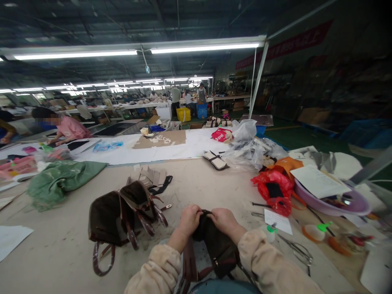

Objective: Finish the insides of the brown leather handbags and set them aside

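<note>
Dark brown fabric makes up the bag (221,250) at the near edge of the worktop (61,249), right in front of the person's body. Both hands are on its top edge: the left hand (189,219) and the right hand (226,221) pinch it with fingers closed, nearly meeting. Brown straps hang beside it.

To the left, two similar bags (105,216) stand close together, one strap loop lying toward the near side, with beige pieces (148,176) just beyond them. A green cloth (61,179) is heaped farther left. Over on the right I can see scissors (301,253), a small green-capped bottle (271,234) by a sheet of paper (279,222), a red plastic bag (275,188) and a purple basin (361,207). Across the way, a person in pink (73,126) leans over another surface.
</note>
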`<state>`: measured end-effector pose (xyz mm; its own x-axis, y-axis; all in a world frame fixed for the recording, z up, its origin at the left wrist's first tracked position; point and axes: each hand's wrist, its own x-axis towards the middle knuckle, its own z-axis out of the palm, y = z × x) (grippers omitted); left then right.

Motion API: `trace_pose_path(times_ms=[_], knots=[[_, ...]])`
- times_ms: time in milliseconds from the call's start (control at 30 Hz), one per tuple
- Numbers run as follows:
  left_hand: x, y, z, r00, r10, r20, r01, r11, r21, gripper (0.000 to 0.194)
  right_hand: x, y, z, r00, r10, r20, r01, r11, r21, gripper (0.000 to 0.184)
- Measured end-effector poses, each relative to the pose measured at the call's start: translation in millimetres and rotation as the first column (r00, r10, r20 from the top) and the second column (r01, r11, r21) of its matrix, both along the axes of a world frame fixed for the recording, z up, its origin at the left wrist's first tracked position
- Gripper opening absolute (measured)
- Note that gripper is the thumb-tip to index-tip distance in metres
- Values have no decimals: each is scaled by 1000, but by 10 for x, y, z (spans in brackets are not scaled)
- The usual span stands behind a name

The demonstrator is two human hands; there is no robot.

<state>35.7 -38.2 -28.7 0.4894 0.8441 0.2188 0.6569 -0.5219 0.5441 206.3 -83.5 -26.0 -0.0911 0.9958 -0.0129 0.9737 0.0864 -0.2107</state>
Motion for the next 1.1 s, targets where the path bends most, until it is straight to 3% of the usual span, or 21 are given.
trace_pose_path(times_ms=[100, 200, 400, 633, 967, 1100], knots=[[-6, 4, 7, 1000, -20, -5, 19, 1000, -19, 12, 70, -35, -13, 992, 55, -115, -46, 996, 78, 35], [-39, 25, 25, 999, -47, 9, 47, 998, -29, 13, 116, -65, -4, 958, 195, -210, -150, 966, 211, 46], [-112, 88, -5, 970, -201, 137, 208, 978, -35, 13, 91, -65, -12, 906, 392, -160, -317, 879, 356, 37], [-122, 102, -82, 962, -224, 157, 233, 972, -39, 10, 74, -63, -25, 907, 399, -134, -335, 877, 343, 37], [-113, 84, -58, 963, -216, 161, 226, 973, -45, 10, 96, -45, -75, 919, 374, -127, -327, 900, 288, 37], [-115, 81, -61, 962, -215, 165, 224, 974, -37, 9, 117, -45, -88, 899, 410, -154, -348, 883, 315, 36]])
